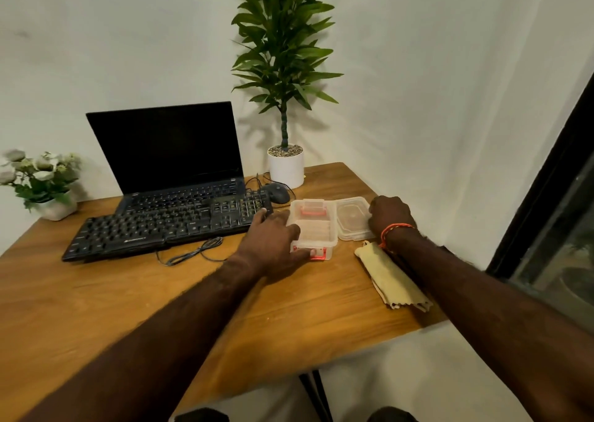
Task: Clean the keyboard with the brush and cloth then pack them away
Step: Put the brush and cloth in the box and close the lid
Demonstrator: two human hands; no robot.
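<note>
The keyboard (pixel 167 225) lay left of centre on the wooden counter (pixel 96 309), in front of the laptop (pixel 173 158); stiff and flat, it would likely stay put under brushing. The yellow cloth (pixel 390 275), folded and soft, lay right of centre near the counter's edge, partly under the right forearm; light and limp, it could be pinched at any corner. No brush could be made out; it might be inside the clear box (pixel 313 229), but the plastic was too hazy to tell. The box looked light and slippery, best steadied by its walls. Its lid (pixel 352 217) lay just beside it on the right. The left hand (pixel 273 241) rested on the box's left side, fingers fairly straight and spread, thumb at the near red latch. The right hand (pixel 390 216) had fingers curled down over the lid's right edge, seemingly gripping it.
</note>
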